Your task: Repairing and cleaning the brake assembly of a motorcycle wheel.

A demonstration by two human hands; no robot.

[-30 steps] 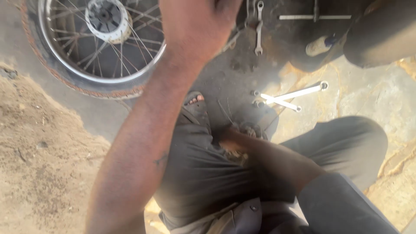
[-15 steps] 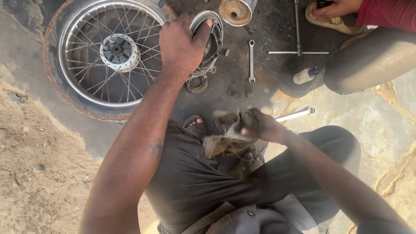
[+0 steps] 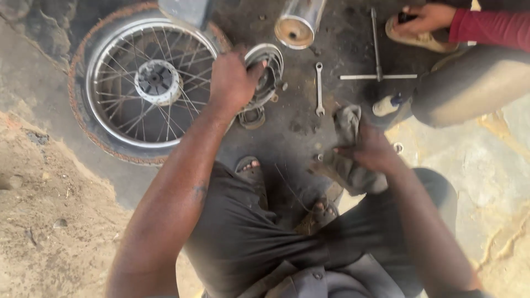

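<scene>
My left hand [image 3: 233, 79] is stretched forward and grips the rim of a round metal brake plate [image 3: 268, 70] lying on the dark oily ground beside a spoked motorcycle wheel [image 3: 144, 85]. My right hand [image 3: 372, 150] holds a dirty grey rag [image 3: 348, 148] above the ground in front of my knees. My sandalled feet [image 3: 251, 168] show below, between my grey trouser legs.
A wrench [image 3: 319, 88] and a cross-shaped wheel spanner [image 3: 376, 69] lie on the ground ahead. A metal cylinder [image 3: 298, 23] lies at the top. Another person in a red sleeve has a hand [image 3: 422, 17] on a sandal at top right. Sandy dirt lies at left.
The view has tilted forward and steadied. My left hand has stayed on the brake plate by the wheel, while my right hand has carried the rag forward and to the right.
</scene>
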